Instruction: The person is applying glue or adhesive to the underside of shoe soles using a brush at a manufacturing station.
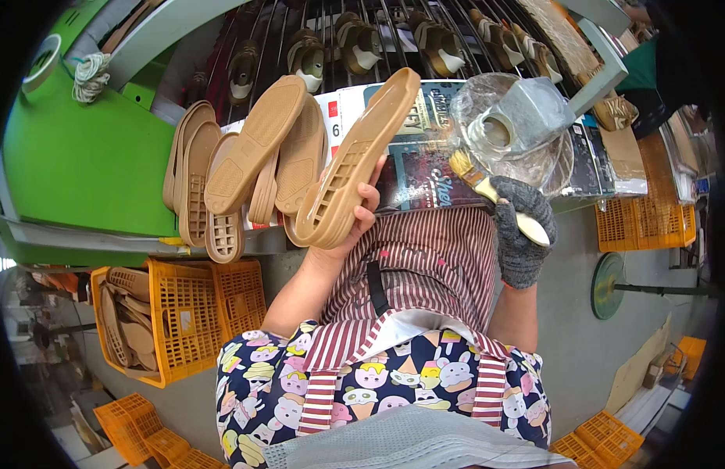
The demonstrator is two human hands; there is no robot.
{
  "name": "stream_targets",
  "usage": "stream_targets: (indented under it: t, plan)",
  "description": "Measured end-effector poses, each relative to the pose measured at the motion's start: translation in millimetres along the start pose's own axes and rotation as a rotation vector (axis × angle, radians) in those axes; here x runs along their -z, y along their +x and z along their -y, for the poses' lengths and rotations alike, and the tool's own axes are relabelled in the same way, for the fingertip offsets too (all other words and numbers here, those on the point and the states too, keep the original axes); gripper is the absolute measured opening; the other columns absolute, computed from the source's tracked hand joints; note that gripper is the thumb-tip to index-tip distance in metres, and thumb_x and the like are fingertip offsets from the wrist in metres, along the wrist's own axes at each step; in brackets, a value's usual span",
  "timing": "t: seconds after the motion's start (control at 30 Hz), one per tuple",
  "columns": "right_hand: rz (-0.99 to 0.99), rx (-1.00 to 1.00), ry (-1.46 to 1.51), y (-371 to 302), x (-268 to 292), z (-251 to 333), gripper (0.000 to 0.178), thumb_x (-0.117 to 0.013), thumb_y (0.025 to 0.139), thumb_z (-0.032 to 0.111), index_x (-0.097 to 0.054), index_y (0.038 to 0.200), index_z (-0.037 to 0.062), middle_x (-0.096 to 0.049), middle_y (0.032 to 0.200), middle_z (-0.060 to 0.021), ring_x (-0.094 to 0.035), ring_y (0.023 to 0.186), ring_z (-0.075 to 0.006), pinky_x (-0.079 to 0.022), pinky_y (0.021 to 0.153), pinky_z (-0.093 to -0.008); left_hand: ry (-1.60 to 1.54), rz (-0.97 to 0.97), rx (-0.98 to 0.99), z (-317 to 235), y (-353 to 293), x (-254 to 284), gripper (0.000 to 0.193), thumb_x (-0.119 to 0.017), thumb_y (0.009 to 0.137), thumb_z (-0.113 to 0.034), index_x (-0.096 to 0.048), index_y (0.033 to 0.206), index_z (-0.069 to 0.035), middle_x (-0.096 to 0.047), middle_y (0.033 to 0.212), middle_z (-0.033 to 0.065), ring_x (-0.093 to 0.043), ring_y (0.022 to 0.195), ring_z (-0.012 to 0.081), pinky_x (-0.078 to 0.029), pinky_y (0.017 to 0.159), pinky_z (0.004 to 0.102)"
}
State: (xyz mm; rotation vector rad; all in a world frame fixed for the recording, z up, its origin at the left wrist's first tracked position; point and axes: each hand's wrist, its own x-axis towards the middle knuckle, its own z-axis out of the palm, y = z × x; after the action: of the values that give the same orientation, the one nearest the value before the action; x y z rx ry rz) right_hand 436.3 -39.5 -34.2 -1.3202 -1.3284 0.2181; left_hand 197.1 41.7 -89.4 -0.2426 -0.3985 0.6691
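My bare left hand (357,221) grips a tan shoe sole (361,160), its hollow, gridded inner side turned up and its toe pointing away to the upper right. In a dark grey knitted glove, my right hand (525,227) is closed around the pale handle of a paintbrush (484,186). The brush's yellowish bristles point up and left, apart from the sole. Just beyond the brush, a metal container (532,117) with a round opening stands in a plastic-lined basin (562,168). Left of my left hand, several more tan soles (257,144) lie in an overlapping pile.
Several brown and white shoes (358,43) sit on a rack of metal rods (386,23) at the far side. A green machine surface (81,164) fills the left. Orange crates (192,320), one with soles in it, stand lower left; another orange crate (644,227) is at right.
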Motion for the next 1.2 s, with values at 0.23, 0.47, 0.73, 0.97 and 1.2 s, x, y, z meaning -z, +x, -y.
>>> stream_targets:
  t: [0.23, 0.47, 0.73, 0.97, 1.2]
  plan:
    - [-0.033, 0.091, 0.0, 0, -2, -4, 0.016, -0.065, 0.076, -0.002, -0.063, 0.092, -0.0011, -0.066, 0.092, -0.0118, -0.063, 0.084, -0.0207, -0.049, 0.077, -0.0303, -0.078, 0.075, -0.031, 3, -6, 7, 0.061, -0.048, 0.09, -0.031, -0.021, 0.142, -0.014, -0.02, 0.145, 0.0126, -0.042, 0.108, 0.026, -0.042, 0.085, 0.0412]
    - [-0.064, 0.127, 0.109, 3, -8, -13, 0.016, -0.058, 0.082, -0.003, -0.06, 0.098, -0.0038, -0.062, 0.103, -0.0148, -0.059, 0.096, -0.022, -0.048, 0.084, -0.0329, -0.141, 0.119, 0.021, 7, -8, 14, 0.067, -0.054, 0.086, -0.028, -0.02, 0.143, -0.014, -0.02, 0.146, 0.0121, -0.045, 0.102, 0.0267, -0.042, 0.084, 0.0389]
    - [-0.121, 0.085, 0.145, -1, -6, -20, 0.015, -0.063, 0.079, -0.002, -0.062, 0.094, -0.0017, -0.065, 0.097, -0.0142, -0.062, 0.089, -0.0233, -0.048, 0.082, -0.0324, 0.619, -0.222, 0.056, 22, -10, -50, 0.056, -0.023, 0.095, -0.038, -0.024, 0.139, -0.004, -0.035, 0.133, 0.0259, -0.044, 0.113, 0.0486, -0.044, 0.081, 0.0647]
    - [-0.023, -0.065, 0.28, -8, -3, -25, 0.016, -0.061, 0.08, -0.001, -0.062, 0.096, -0.0028, -0.065, 0.096, -0.014, -0.063, 0.085, -0.0209, -0.049, 0.078, -0.0312, 0.801, -0.05, 0.027, 30, 40, -141, 0.06, -0.022, 0.094, -0.045, -0.026, 0.137, -0.002, -0.043, 0.122, 0.0305, -0.05, 0.106, 0.0467, -0.051, 0.074, 0.0576]
    - [0.066, -0.011, 0.215, -9, 6, -16, 0.016, -0.06, 0.082, -0.001, -0.059, 0.097, -0.0047, -0.062, 0.099, -0.0153, -0.062, 0.084, -0.0197, -0.052, 0.075, -0.0306, 1.279, 0.425, -0.219, -66, 218, -262, 0.076, -0.029, 0.092, -0.052, -0.013, 0.136, 0.007, -0.024, 0.131, 0.039, -0.038, 0.118, 0.048, -0.041, 0.098, 0.0495]
